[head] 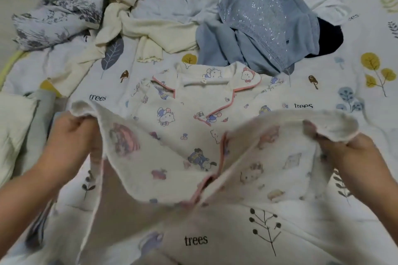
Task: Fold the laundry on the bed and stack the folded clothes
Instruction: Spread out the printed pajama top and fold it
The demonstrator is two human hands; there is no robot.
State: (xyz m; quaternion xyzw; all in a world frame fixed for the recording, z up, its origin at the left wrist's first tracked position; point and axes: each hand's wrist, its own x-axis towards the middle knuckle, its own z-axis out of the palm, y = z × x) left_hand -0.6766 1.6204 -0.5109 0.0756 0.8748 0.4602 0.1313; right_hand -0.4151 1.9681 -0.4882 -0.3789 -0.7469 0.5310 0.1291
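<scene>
Head view. A white cotton pyjama top with cartoon print and pink piping (pixel 193 114) lies face up on the bed with the white tree-print sheet (pixel 323 232), collar pointing away from the person. The lower hem is lifted off the sheet and held at both corners. The left hand (pixel 71 133) grips the left hem corner, fingers curled and clamped on the cloth. The right hand (pixel 349 146) grips the right hem corner the same way, with fabric bunched over its fingers (pixel 312 130). Holding both corners at once keeps the hem taut and level, so that the lower half can be carried toward the collar as one straight fold; this is judged to be the step in hand. The collar end rests on the sheet and acts as the anchor.

Beyond the collar lies the unfolded laundry: a pale blue sequinned garment (pixel 262 28), touching the top's collar edge; a dark navy item (pixel 327 36) beside it; a cream ribbed garment (pixel 140 26); and a grey floral-print cloth (pixel 60 11) at far left. A pale green and grey folded fabric (pixel 19 131) sits at the left edge, probably the stack; what it contains cannot be told.
</scene>
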